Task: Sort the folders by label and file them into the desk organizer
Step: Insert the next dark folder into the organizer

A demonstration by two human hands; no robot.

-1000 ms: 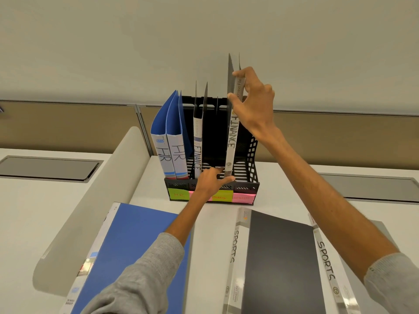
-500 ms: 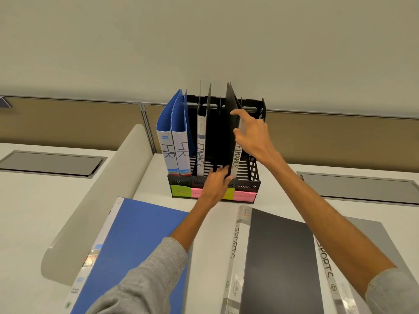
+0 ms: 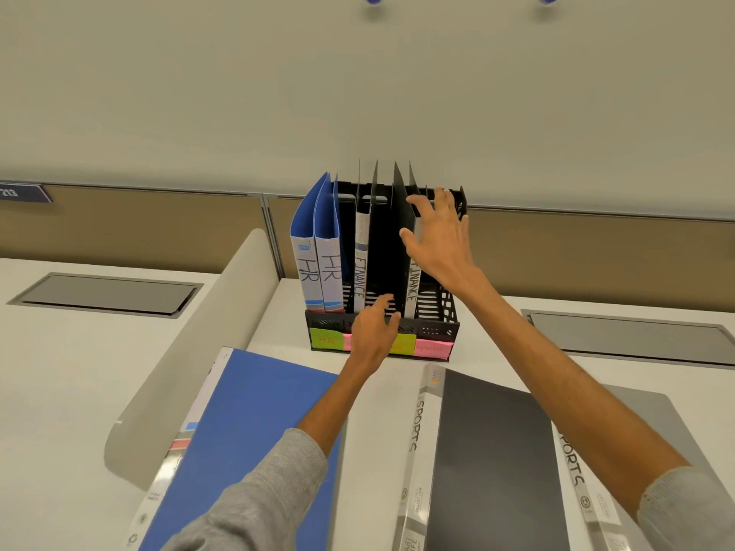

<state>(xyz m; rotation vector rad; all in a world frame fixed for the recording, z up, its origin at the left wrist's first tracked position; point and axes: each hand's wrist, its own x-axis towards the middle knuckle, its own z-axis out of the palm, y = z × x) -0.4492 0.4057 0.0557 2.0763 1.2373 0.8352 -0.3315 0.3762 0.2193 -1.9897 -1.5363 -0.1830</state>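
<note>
White desk top (image 3: 79,371) under a pale wall, tan partition along the back. At 12 o'clock on it, black mesh plastic desk organizer (image 3: 431,331), with coloured paper labels (image 3: 327,339) stuck across its front.

Inside, from 9 toward 3 o'clock: two blue card folders marked HR (image 3: 318,248) at the end, then black folder with white FINANCE spine (image 3: 361,272), then second black FINANCE folder (image 3: 411,290), leaning slightly, bottom edge down in the tray.

Right hand (image 3: 441,236) spread wide against that second folder's spine, fingers straight, gripping nothing. Left hand (image 3: 374,332) resting on the organizer's front rim, fingers loosely bent, seemingly steadying it.

Judged progress: HR and Finance filed, four folders in all. Slot at the 3 o'clock end showing only bare mesh.

Left to file, flat on the desk: black folder with white SPORTS spine (image 3: 489,451) at 5 o'clock, grey-covered SPORTS folder (image 3: 644,411) just beside it at 4, large blue folder (image 3: 254,431) at 7, label unreadable.

Further out, grey curved divider (image 3: 191,351) at 9 o'clock.
</note>
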